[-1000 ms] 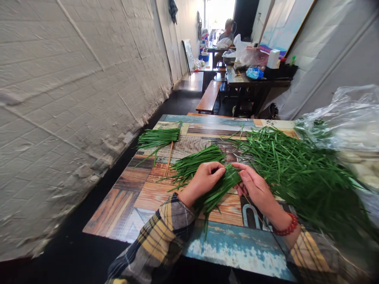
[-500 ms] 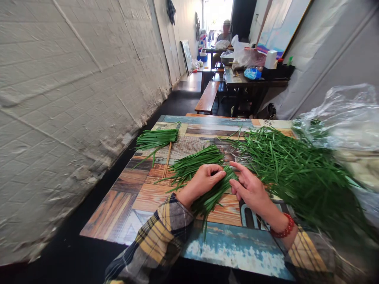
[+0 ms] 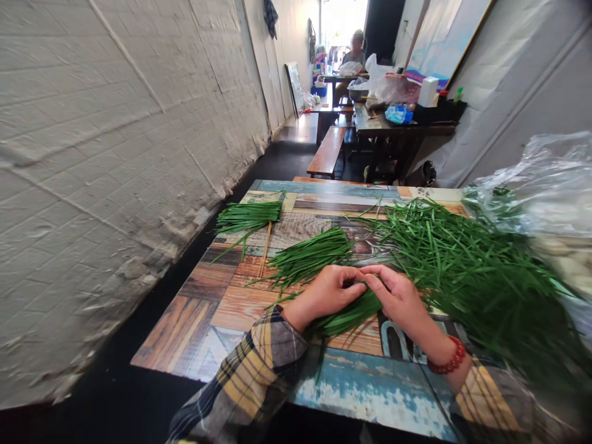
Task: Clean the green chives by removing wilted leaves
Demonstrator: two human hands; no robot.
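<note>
My left hand [image 3: 330,295] is closed around a bunch of garlic chives [image 3: 354,316] held low over the near part of the table. My right hand [image 3: 401,303], with a red bead bracelet at the wrist, pinches the bunch's right end, its fingertips meeting those of the left. Just beyond lies a second bunch of chives [image 3: 312,251], lined up neatly. At the far left a third bunch [image 3: 250,216] rests across thin wooden skewers [image 3: 265,250]. To the right spreads a loose heap of chives [image 3: 444,253].
The patterned tabletop [image 3: 185,333] ends near a white brick-textured wall [image 3: 115,154] on the left. A clear plastic bag [image 3: 550,179] stands at the right. Behind are a wooden bench [image 3: 327,151], a cluttered table [image 3: 383,125] and a seated person [image 3: 355,55].
My right hand has come in from open, spread fingers to meet the left hand at the bunch's end. The whole view has shifted slightly.
</note>
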